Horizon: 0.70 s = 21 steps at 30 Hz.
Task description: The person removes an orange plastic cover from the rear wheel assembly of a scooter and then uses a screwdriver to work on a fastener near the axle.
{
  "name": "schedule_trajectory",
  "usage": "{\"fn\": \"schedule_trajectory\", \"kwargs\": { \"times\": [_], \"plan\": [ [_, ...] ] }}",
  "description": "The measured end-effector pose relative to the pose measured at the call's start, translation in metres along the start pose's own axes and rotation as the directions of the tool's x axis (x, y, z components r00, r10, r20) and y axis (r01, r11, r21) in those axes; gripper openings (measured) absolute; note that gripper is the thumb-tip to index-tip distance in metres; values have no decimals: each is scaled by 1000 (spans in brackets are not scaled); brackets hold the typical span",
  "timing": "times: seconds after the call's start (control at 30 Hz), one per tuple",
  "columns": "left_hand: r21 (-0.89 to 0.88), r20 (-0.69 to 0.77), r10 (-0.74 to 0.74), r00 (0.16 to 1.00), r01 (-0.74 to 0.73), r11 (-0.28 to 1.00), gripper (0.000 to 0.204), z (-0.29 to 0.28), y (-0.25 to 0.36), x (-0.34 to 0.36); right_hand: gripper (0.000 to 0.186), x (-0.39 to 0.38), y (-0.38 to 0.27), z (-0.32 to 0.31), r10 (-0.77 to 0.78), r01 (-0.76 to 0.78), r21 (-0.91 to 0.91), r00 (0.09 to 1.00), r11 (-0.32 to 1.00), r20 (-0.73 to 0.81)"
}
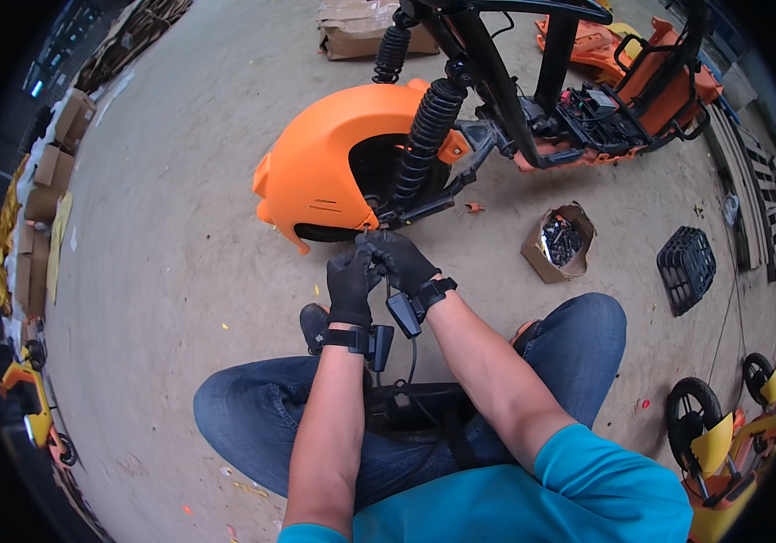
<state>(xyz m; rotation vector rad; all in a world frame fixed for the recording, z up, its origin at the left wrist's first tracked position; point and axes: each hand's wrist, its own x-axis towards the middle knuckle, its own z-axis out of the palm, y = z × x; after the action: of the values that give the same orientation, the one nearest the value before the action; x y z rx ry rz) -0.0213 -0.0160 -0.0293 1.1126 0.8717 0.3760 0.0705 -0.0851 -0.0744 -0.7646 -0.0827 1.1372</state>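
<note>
An orange front fender (309,163) sits over the black wheel of a scooter with a black frame (519,118) and black springs (420,149). Just below the fender's lower corner, my left hand (350,282) and my right hand (397,265), both in black gloves, are together with fingers bent into pinches. What is between their fingers is too small to make out. A small black device is strapped on each wrist, with a cable hanging between them. I sit on the floor with my legs bent.
A cardboard box (536,254) of small dark parts and a black plastic crate (685,268) lie to the right. Yellow scooters (714,452) stand at lower right and left. Cardboard boxes (62,172) line the left side. Wooden pallets (771,204) are at far right.
</note>
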Motion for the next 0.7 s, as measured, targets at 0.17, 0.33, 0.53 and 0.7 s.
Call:
{"fn": "schedule_trajectory", "kwargs": {
  "times": [0.17,0.33,0.53,0.7],
  "plan": [
    [15,-20,98,995,-98,995,14,-4,-12,7,10,-1,0,5,34,-34,32,999,999,-14],
    [-10,-7,-12,1000,12,1000,15,-7,-1,3,15,-3,-2,0,74,-81,90,995,993,71],
    [-4,138,-53,989,54,999,10,-3,2,-1,15,0,3,-2,-68,68,-36,998,997,-7],
    [314,36,135,990,-140,939,39,-11,-10,8,13,4,4,6,-60,60,-38,998,997,0]
  ]
}}
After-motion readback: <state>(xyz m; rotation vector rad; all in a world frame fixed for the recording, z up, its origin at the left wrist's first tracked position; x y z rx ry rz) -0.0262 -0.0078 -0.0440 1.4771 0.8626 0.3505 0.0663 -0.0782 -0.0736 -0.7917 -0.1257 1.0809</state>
